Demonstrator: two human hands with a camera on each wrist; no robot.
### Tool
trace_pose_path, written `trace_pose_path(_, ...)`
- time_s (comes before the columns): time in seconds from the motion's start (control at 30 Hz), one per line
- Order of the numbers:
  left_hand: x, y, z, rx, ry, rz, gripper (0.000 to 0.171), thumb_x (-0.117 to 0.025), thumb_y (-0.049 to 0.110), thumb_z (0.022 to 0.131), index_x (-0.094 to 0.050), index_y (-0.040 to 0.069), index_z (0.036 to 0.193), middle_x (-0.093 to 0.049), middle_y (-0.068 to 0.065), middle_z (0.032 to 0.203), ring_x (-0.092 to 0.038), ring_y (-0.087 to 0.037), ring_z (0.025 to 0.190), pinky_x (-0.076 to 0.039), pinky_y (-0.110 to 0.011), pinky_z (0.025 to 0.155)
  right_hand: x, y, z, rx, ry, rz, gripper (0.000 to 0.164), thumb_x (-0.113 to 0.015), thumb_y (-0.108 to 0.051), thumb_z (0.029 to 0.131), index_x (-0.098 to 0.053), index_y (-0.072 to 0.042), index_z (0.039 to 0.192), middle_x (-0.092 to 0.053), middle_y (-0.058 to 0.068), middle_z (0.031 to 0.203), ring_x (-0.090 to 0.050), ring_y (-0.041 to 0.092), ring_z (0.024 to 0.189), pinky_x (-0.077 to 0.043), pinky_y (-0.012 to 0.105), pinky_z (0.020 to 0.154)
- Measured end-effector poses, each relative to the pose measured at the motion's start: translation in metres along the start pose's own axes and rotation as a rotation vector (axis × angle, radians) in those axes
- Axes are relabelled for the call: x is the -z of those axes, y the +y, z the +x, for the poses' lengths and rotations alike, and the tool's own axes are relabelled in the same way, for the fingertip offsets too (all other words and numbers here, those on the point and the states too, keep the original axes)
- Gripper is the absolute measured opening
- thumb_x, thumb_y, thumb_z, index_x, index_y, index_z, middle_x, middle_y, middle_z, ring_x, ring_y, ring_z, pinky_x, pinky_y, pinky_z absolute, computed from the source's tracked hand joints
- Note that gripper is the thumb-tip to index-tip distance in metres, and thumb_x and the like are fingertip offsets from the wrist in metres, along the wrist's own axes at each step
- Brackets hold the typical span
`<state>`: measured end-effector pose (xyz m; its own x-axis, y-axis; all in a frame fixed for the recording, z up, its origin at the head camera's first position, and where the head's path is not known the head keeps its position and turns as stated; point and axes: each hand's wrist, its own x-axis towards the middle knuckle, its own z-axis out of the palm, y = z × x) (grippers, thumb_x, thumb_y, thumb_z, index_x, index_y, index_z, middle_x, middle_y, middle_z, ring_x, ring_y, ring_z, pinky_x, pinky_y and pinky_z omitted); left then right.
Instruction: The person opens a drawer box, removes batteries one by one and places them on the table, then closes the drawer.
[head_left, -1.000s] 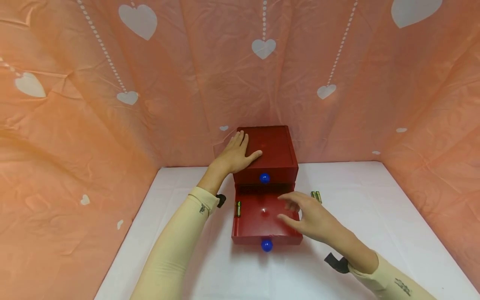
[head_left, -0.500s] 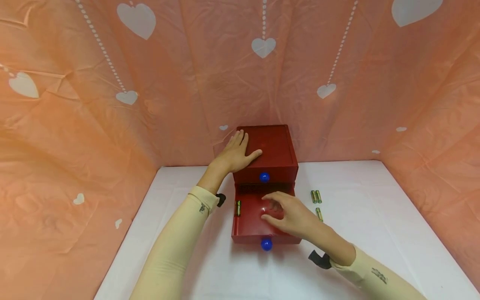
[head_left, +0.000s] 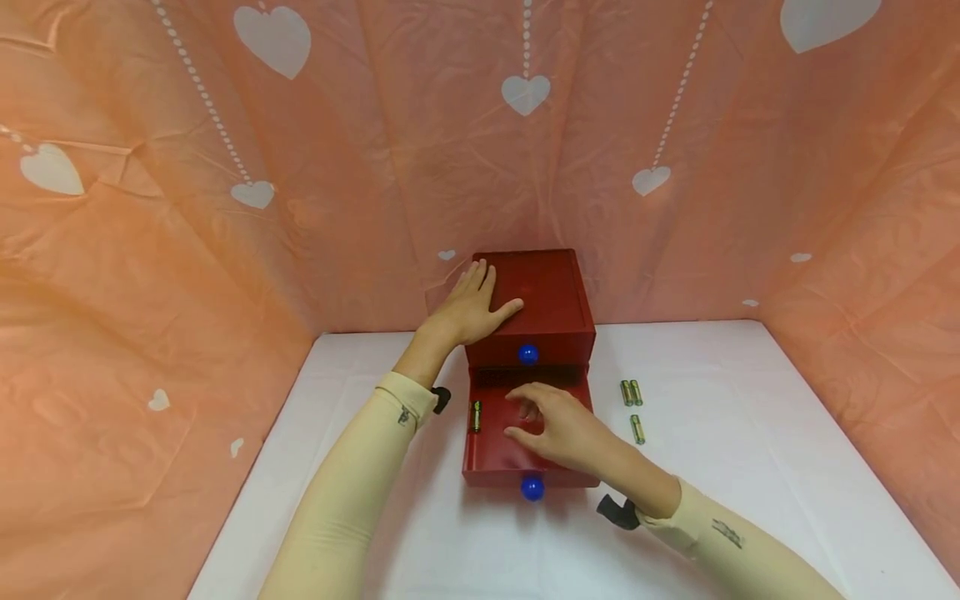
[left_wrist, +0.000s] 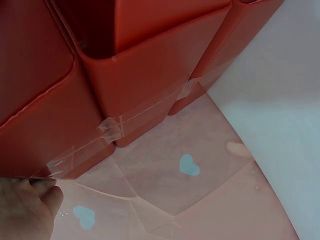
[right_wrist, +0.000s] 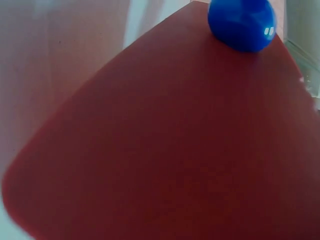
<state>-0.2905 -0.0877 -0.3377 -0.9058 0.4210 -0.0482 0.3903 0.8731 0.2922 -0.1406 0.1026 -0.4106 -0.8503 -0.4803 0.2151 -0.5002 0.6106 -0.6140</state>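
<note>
A dark red cabinet (head_left: 543, 292) with blue knobs stands against the back cloth. Its lower drawer (head_left: 491, 458) is pulled out, while the upper one is closed. My left hand (head_left: 468, 312) rests on the cabinet top at the left, fingers spread. Above the pulled-out drawer hovers my right hand (head_left: 566, 429), thumb and fingers apart, with nothing seen between them. One green battery (head_left: 476, 416) lies along the drawer's left wall. In the right wrist view, a blue knob (right_wrist: 243, 22) sticks out from a red panel; no fingers show there.
To the right of the drawer, a pair of batteries (head_left: 632, 392) lies side by side on the white table (head_left: 720, 433), with a single battery (head_left: 637, 429) nearer. Clear tape (left_wrist: 112, 129) runs across the cabinet's side. Heart-patterned pink cloth (head_left: 405, 167) surrounds the table.
My right hand has moved left from the drawer's right edge to over its middle, uncovering the single battery on the table. My left hand stays put.
</note>
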Motion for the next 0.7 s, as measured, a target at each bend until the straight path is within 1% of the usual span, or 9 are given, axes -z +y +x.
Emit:
trace_pose_path(0.13, 0.000, 0.000, 0.000, -0.006, 0.002, 0.002, 0.096, -0.034, 0.070, 0.109, -0.006, 0.003, 0.172, 0.003, -0.015, 0.180, 0.008, -0.027, 0.167, 0.002, -0.039, 0.135, -0.002, -0.003, 0.006, -0.025, -0.032, -0.018, 0.044, -0.087, -0.020, 0.093, -0.071, -0.001, 0.129, -0.072, 0.005, 0.102, -0.067, 0.018, 0.090, -0.061, 0.028, 0.081)
trace_pose_path(0.3, 0.000, -0.001, 0.000, -0.011, -0.002, -0.005, 0.097, -0.034, 0.071, 0.109, -0.006, 0.002, 0.172, 0.003, -0.016, 0.180, 0.007, -0.028, 0.167, 0.002, -0.040, 0.135, -0.004, -0.007, 0.012, -0.049, -0.067, -0.034, 0.047, -0.087, -0.022, 0.093, -0.070, -0.002, 0.131, -0.070, 0.002, 0.102, -0.064, 0.015, 0.089, -0.061, 0.030, 0.082)
trace_pose_path(0.4, 0.000, -0.001, 0.000, -0.008, -0.002, -0.009, 0.097, -0.034, 0.071, 0.109, -0.005, 0.003, 0.172, 0.004, -0.016, 0.180, 0.008, -0.028, 0.167, 0.000, -0.042, 0.135, -0.006, -0.009, 0.015, -0.059, -0.081, -0.037, 0.048, -0.087, -0.022, 0.092, -0.070, -0.003, 0.133, -0.071, 0.003, 0.105, -0.063, 0.014, 0.089, -0.061, 0.032, 0.082)
trace_pose_path(0.57, 0.000, -0.001, 0.000, -0.005, 0.000, -0.008, 0.097, -0.034, 0.071, 0.109, -0.005, 0.003, 0.172, 0.005, -0.016, 0.180, 0.009, -0.027, 0.167, 0.000, -0.043, 0.135, -0.009, -0.009, 0.019, -0.080, -0.111, -0.025, 0.050, -0.087, -0.024, 0.092, -0.069, -0.005, 0.135, -0.071, 0.004, 0.109, -0.063, 0.016, 0.090, -0.061, 0.033, 0.082)
trace_pose_path(0.7, 0.000, -0.001, 0.001, -0.006, -0.001, 0.001, 0.097, -0.034, 0.071, 0.109, -0.006, 0.003, 0.172, 0.004, -0.016, 0.180, 0.009, -0.026, 0.167, 0.000, -0.042, 0.135, -0.012, -0.007, 0.021, -0.073, -0.121, -0.019, 0.049, -0.087, -0.024, 0.093, -0.069, -0.004, 0.134, -0.071, 0.004, 0.108, -0.064, 0.018, 0.090, -0.060, 0.033, 0.081)
